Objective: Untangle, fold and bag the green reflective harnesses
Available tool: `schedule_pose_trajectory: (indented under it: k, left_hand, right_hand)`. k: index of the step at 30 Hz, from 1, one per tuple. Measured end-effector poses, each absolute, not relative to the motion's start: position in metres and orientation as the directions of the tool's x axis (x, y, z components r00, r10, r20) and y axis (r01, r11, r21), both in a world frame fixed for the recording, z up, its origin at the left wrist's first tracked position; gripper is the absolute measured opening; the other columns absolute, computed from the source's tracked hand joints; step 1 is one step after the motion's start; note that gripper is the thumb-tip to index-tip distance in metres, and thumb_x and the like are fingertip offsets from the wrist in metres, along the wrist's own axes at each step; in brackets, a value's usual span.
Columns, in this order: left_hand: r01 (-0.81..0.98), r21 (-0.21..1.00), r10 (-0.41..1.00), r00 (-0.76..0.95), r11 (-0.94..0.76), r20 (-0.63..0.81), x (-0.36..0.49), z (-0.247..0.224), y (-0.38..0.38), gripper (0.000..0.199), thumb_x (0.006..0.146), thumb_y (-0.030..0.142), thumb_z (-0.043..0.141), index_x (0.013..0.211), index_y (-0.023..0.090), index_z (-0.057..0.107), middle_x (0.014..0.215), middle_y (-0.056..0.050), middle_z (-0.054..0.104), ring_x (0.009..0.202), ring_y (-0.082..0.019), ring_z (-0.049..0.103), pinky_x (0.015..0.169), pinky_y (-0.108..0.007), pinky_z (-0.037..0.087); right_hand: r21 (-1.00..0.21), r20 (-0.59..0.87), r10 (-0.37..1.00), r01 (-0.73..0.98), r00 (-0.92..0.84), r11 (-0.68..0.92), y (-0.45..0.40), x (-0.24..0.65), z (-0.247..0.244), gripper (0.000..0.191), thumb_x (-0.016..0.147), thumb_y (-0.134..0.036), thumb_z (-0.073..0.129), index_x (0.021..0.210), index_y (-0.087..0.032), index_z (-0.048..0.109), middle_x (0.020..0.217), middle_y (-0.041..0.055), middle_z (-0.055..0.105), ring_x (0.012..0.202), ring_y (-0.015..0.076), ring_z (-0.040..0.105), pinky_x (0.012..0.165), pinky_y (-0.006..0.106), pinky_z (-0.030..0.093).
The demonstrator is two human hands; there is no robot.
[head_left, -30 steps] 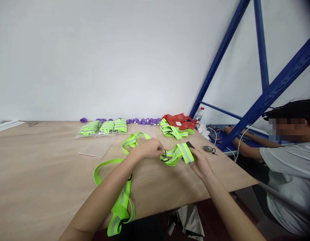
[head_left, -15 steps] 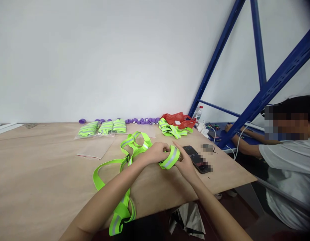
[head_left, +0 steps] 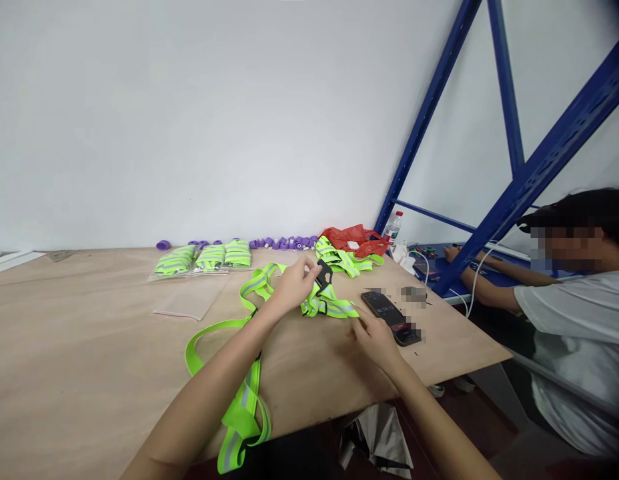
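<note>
A neon-green reflective strap (head_left: pixel 245 393) with silver stripes lies in loose loops across the table, one end hanging over its front edge. My left hand (head_left: pixel 295 285) is closed, pinching a black plastic buckle (head_left: pixel 325 275) at the strap's far right part. Below the buckle, the webbing is bunched with a small black slider on it. My right hand (head_left: pixel 375 339) is closed on the tip of a green band, its fingers low over the table. Just beyond that hand lies a black phone (head_left: pixel 384 308) with digits on its screen.
Several bagged green straps (head_left: pixel 210 256) and an empty clear bag (head_left: pixel 188 299) lie to the left. Purple rolls (head_left: pixel 289 243) line the wall. At back right are another green strap (head_left: pixel 347 260), a red bag (head_left: pixel 357 237) and a bottle (head_left: pixel 394 227). A co-worker (head_left: pixel 579 320) sits beyond a blue frame.
The rolled band between my hands has opened out, and the black buckle now shows. My left hand has moved up and away from my right hand, which has dropped slightly.
</note>
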State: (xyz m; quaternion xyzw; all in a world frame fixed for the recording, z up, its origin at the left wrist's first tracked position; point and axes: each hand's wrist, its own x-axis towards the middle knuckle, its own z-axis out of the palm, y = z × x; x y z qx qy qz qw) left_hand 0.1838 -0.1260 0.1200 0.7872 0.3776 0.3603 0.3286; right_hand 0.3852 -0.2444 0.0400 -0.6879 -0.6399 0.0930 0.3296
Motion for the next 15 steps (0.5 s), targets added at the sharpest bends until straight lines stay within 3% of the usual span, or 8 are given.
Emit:
schedule_pose_trajectory:
  k: [4,6,12,15]
  left_hand:
    - [0.232,0.832,0.820,0.432,-0.504,0.376,0.185,0.118,-0.125,0.016,0.096,0.038,0.047,0.088,0.024,0.046,0.048,0.010,0.044,0.045,-0.014,0.043,0.052,-0.024,0.026]
    - [0.221,0.830,0.804,0.463,-0.513,0.373,0.185,0.119,-0.126,0.015,0.095,0.036,0.048,0.088,0.024,0.045,0.048,0.011,0.044,0.046,-0.014,0.043,0.052,-0.024,0.026]
    - [0.231,0.781,0.770,0.466,-0.581,0.435,0.184,0.124,-0.130,0.010,0.096,0.031,0.046,0.090,0.024,0.043,0.050,0.011,0.041,0.048,-0.014,0.040,0.056,-0.025,0.026]
    - [0.194,0.765,0.749,0.449,-0.614,0.487,0.184,0.122,-0.128,0.008,0.097,0.030,0.044,0.093,0.025,0.042,0.052,0.010,0.039,0.051,-0.014,0.040,0.058,-0.026,0.027]
  right_hand:
    - [-0.535,0.265,0.960,0.842,0.086,0.072,-0.250,0.384,0.050,0.057,0.087,-0.039,0.054,0.140,-0.020,0.058,0.059,-0.0006,0.065,0.056,0.0196,0.061,0.057,0.027,0.043]
    - [-0.552,0.228,0.972,0.830,0.056,0.082,-0.253,0.388,0.058,0.058,0.083,-0.044,0.063,0.136,-0.021,0.063,0.059,-0.0013,0.064,0.056,0.0187,0.058,0.057,0.027,0.041]
    - [-0.619,0.192,0.981,0.772,-0.032,0.146,-0.259,0.399,0.075,0.033,0.080,-0.048,0.068,0.094,-0.021,0.080,0.059,-0.0004,0.061,0.057,0.0164,0.053,0.056,0.026,0.038]
    - [-0.632,0.265,0.962,0.741,-0.069,0.227,-0.257,0.399,0.076,0.044,0.089,-0.049,0.056,0.061,-0.019,0.070,0.057,0.0006,0.059,0.056,0.0150,0.052,0.056,0.026,0.037]
